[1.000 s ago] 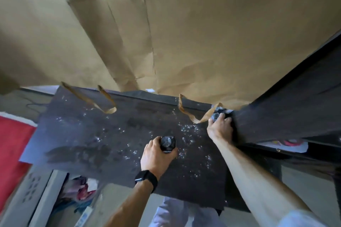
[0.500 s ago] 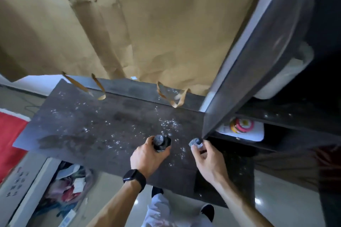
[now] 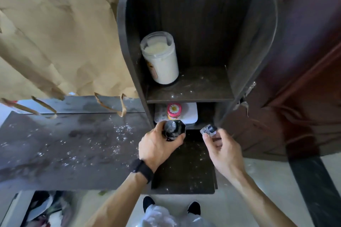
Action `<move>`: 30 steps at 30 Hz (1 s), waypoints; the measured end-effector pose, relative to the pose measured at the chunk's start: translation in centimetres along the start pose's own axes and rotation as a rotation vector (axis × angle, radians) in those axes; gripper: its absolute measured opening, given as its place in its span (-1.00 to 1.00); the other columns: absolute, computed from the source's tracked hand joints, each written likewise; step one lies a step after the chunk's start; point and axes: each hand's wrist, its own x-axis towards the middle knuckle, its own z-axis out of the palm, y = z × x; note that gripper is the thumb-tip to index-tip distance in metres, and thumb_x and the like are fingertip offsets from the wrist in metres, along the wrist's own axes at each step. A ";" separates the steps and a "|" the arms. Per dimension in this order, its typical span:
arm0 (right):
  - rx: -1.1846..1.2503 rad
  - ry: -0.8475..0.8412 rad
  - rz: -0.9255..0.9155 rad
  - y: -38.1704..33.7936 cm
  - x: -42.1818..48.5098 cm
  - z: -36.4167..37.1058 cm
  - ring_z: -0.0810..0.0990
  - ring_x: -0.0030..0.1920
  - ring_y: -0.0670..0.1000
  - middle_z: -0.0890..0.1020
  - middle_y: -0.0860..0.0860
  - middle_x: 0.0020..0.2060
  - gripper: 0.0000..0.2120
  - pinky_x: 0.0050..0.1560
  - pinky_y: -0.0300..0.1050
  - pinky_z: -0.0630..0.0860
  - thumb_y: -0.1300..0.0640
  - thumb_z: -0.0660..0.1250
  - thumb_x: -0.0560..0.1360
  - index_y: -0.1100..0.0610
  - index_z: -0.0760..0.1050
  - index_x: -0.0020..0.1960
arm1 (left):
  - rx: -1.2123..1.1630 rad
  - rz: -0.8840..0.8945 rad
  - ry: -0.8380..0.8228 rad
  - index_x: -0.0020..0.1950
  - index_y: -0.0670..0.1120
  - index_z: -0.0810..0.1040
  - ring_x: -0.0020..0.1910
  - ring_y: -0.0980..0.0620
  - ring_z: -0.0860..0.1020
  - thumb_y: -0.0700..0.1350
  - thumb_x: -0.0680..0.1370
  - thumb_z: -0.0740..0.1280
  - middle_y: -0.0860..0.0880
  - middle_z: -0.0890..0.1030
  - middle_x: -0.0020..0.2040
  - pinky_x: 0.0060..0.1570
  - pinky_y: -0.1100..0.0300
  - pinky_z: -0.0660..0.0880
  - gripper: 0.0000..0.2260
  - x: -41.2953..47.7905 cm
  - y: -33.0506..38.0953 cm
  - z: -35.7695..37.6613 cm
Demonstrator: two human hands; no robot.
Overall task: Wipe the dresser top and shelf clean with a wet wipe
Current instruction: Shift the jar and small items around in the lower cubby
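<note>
The dark dresser top spreads across the left, dusted with white specks and smears. My left hand, with a black watch on its wrist, grips a dark bottle with an angular cap, in front of the shelf unit. My right hand pinches a crumpled, grey-soiled wet wipe beside it, in the air. The upper shelf of the dark unit shows white crumbs and dust. A lower dark board under my hands is speckled too.
A white tub stands at the left of the upper shelf. Below it, a pink-lidded jar sits by a white box. Torn brown paper hangs over the dresser's back. A reddish-brown door is at the right.
My view has swung right onto the shelf unit. My right hand pulled the wipe back from the dresser's rear corner. My left hand carried the bottle right, off the dresser top.
</note>
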 end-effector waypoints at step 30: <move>0.015 0.050 0.392 9.9 -5.7 -5.2 0.65 -0.25 -0.11 0.66 -0.16 0.05 -0.72 -0.06 -0.05 0.59 -0.13 0.34 0.55 0.02 0.53 0.15 | 0.406 0.077 -0.177 0.28 -0.12 0.55 0.28 -0.26 0.42 0.39 0.42 0.33 -0.14 0.33 0.38 0.15 -0.12 0.47 -0.32 9.8 9.4 15.5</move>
